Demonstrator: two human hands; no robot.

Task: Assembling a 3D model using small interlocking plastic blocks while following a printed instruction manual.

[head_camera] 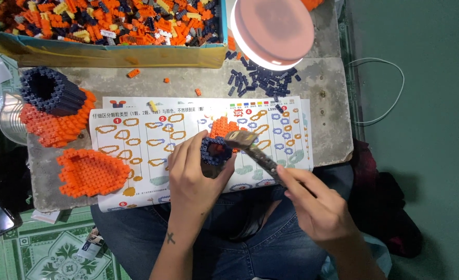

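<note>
While the left hand (190, 179) grasps a small navy-and-orange brick model (217, 145) above the instruction sheet (152, 140), the right hand (317, 205) is clenched on a metal tool (253, 150). Its flat head rests on the model, seemingly to press bricks down.

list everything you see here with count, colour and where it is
brick piece: 1, dark blue and orange, in left hand
tool: 1, brownish, in right hand, tip by the brick piece
instruction sheet: 1, white, on board
flat build: 1, orange, board's left
tall build: 1, orange with dark blue top, far left
box of bricks: 1, mostly orange, top
loose bricks: many, dark blue, under lamp
lamp: 1, pink, top
left hand: 1
right hand: 1
</note>
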